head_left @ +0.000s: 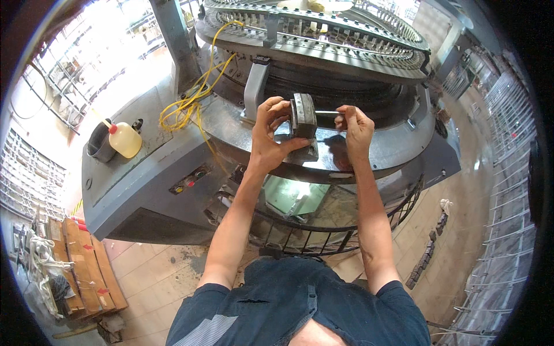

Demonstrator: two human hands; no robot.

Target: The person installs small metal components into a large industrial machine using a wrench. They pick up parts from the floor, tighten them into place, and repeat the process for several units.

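Note:
My left hand (pixel 269 138) grips a dark, curved metal block (pixel 304 115) from its left side, thumb low and fingers behind it. The block is held upright above the machine's shiny metal ledge (pixel 381 153); whether its foot rests there, I cannot tell. From the right, my right hand (pixel 356 128) pinches a thin metal rod-shaped tool (pixel 328 112), held level. Its left end meets the block's right side or passes behind it. The tool's tip is hidden, so its exact kind does not show.
A large circular knitting machine (pixel 346 69) stands ahead, yellow cord (pixel 187 106) looped on its left. Further left are a squeeze bottle (pixel 124 140) and a dark cup (pixel 101 144). Several dark blocks (pixel 424 256) lie in a row on the right floor; cardboard boxes (pixel 86 265) sit lower left.

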